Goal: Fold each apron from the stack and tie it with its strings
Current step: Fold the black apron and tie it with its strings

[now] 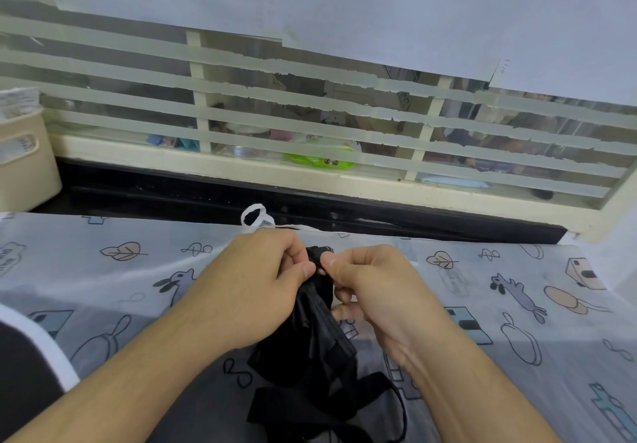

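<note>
**Two hands pinch the top of a bunched black apron**

Head view: The left hand (262, 287) and the right hand (375, 291) meet at the middle of the frame, thumbs almost touching, each with fingers curled and pinching the upper end of a black apron (310, 336). The dark cloth is gathered into a narrow bundle that runs down from the fingertips, between the two wrists and toward the person. Below the hands, black strings (275, 404) trail loose from the bundle, one flat band crossing under the left forearm side and a thin loop curving beneath the right forearm.

The bundle lies over a pale translucent sheet (138, 270) printed with leaves, rabbits, mice and pans, which spreads out on both sides of the hands. Just beyond the left hand's knuckles a small white loop (256, 217) stands up at the sheet's far edge. Farther out, past both hands, a black ledge (206, 198) runs beneath a cream-framed window (310, 112) banded with frosted strips; blurred items show behind the glass. Well off to the left of the left hand sits a cream basket (27, 163) with a handle slot.
</note>
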